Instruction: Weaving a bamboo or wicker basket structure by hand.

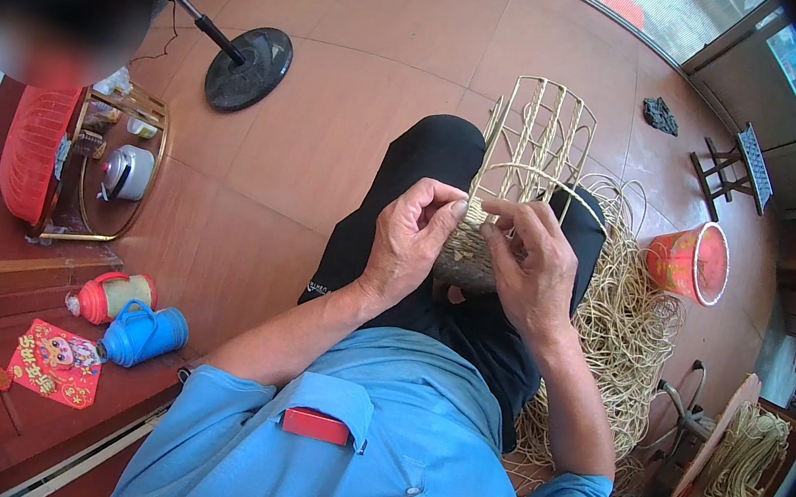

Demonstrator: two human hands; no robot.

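Observation:
A long open frame of cord-wrapped rods (533,126) stretches away from my lap, over my right thigh. At its near end is a tightly woven band of straw-coloured cord (464,245), darker toward the bottom. My left hand (407,242) pinches the cord at the band's left edge between thumb and forefinger. Opposite it, my right hand (537,266) is closed on the cord at the right edge, thumb close to the left thumb. A loose strand of cord (565,182) loops over the frame and runs off to the right. The fingers partly hide the weaving.
A large heap of loose cord (610,364) lies right of my leg, beside a red bucket (689,262). Farther right are a small stool (740,171) and a round board with coiled cord (741,450). Leftward stand a fan base (249,69), a rack (115,204) and two flasks (144,335).

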